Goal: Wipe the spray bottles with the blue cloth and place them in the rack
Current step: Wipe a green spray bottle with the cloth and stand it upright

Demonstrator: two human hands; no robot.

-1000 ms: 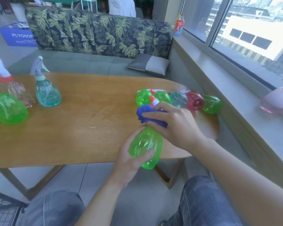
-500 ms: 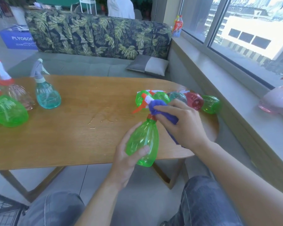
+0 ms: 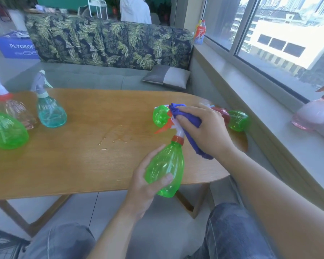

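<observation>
Green spray bottle (image 3: 165,165) in left-hand (image 3: 144,186) grip — right hand (image 3: 206,131) w/ blue cloth (image 3: 187,124) clamped round nozzle.

Bright daylight, coming in through the window (image 3: 281,40) on the right. Outside the window, buildings blown out to near white. Table (image 3: 82,156) evenly lit with soft sheen near its middle, no hard shadows. Wide-angle distortion: sill (image 3: 269,109) and table edge bow toward the frame borders. Right hand (image 3: 204,131) slightly motion-blurred; far background behind the sofa (image 3: 105,42) is soft.
</observation>
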